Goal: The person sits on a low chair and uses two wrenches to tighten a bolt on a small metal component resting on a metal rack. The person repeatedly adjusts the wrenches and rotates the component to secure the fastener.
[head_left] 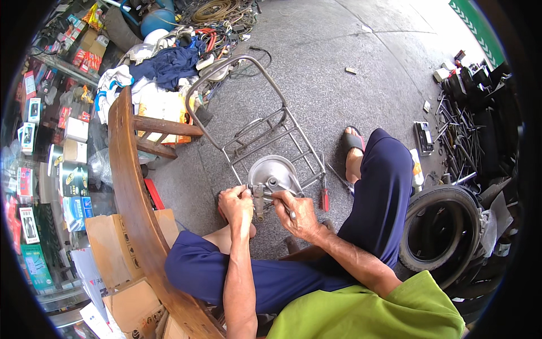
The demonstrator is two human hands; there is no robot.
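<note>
A round silver metal hub plate (274,169) with a central nut rests against the bars of a grey metal rack frame (285,121) on the floor in front of me. My left hand (236,208) is closed at the plate's near left edge, beside a small metal bracket (258,200); what its fingers pinch is mostly hidden. On the near right side of the plate, my right hand (297,216) wraps round a slim metal tool, whose end shows below the fingers. A red-handled screwdriver (325,198) lies on the floor to the right of the frame.
A wooden bench (132,186) curves along my left, beside cardboard boxes (132,305) and a glass case of packaged goods. Clothes (169,68) and cables pile up at far left. At right lie a tyre (440,226), a tool case (423,138) and several loose metal tools.
</note>
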